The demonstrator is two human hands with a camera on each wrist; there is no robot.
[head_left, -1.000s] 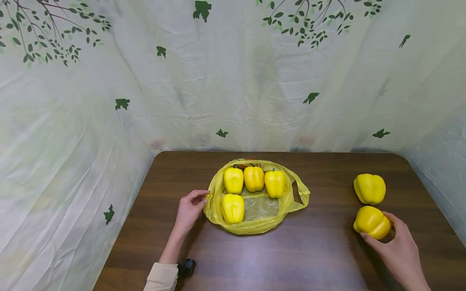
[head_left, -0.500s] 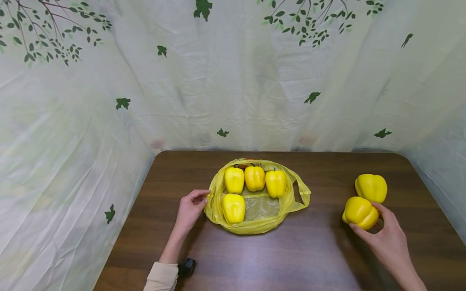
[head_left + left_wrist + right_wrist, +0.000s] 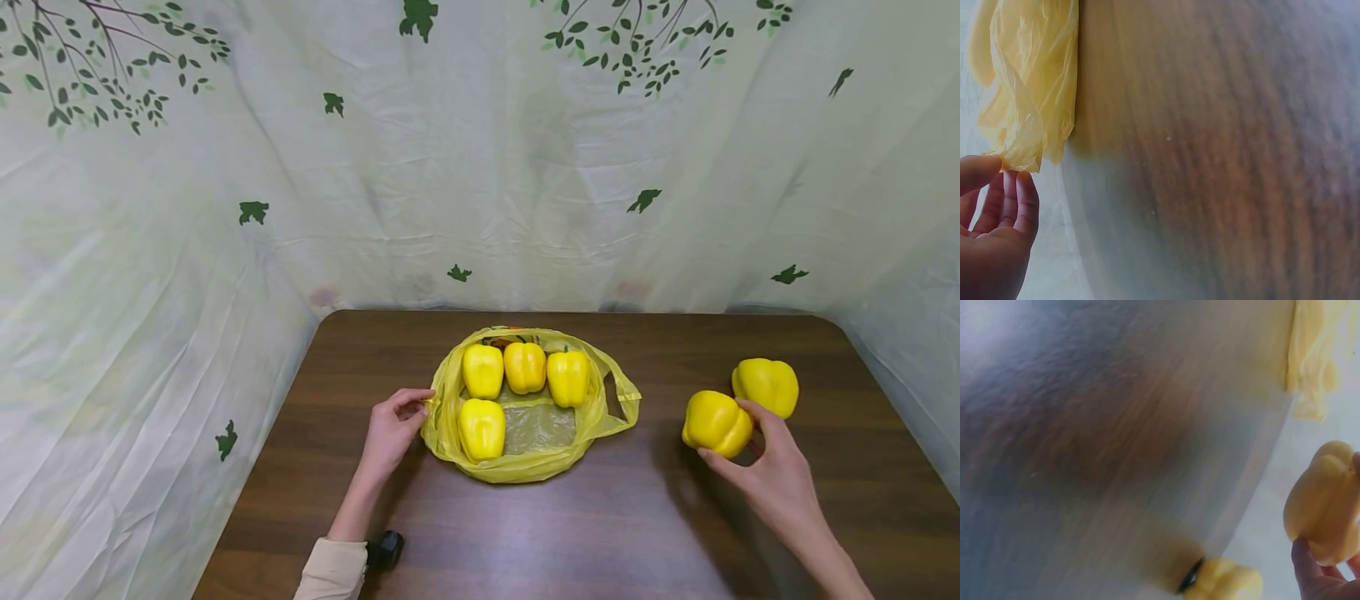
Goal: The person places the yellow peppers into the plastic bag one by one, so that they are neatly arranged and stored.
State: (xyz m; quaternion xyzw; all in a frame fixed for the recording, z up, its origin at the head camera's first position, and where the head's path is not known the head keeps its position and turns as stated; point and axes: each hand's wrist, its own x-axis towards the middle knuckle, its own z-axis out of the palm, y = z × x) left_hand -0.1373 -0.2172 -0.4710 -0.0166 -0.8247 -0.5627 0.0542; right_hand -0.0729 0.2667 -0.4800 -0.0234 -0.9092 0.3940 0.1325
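Note:
A yellow plastic bag [image 3: 517,471] lies spread wide at the middle of the table, with several yellow bell peppers [image 3: 482,430] inside it. At its left side my left hand [image 3: 395,427] pinches the bag's edge between thumb and fingers, as the left wrist view also shows at the bag's gathered corner [image 3: 1022,156]. My right hand [image 3: 776,471] grips another yellow bell pepper [image 3: 712,425] from its right side, to the right of the bag. In the right wrist view this held pepper [image 3: 1322,503] is raised off the table, thumb on one side.
One more yellow bell pepper [image 3: 767,387] rests on the brown wooden table [image 3: 570,533], behind my right hand. The bag's loop handle [image 3: 622,400] sticks out to the right. A pale curtain with leaf prints [image 3: 510,192] hangs behind the table. A black band [image 3: 386,550] is on the left wrist.
My right hand has lifted the bell pepper and carried it left and slightly away from me, apart from the other pepper on the right. The left hand and bag have stayed put.

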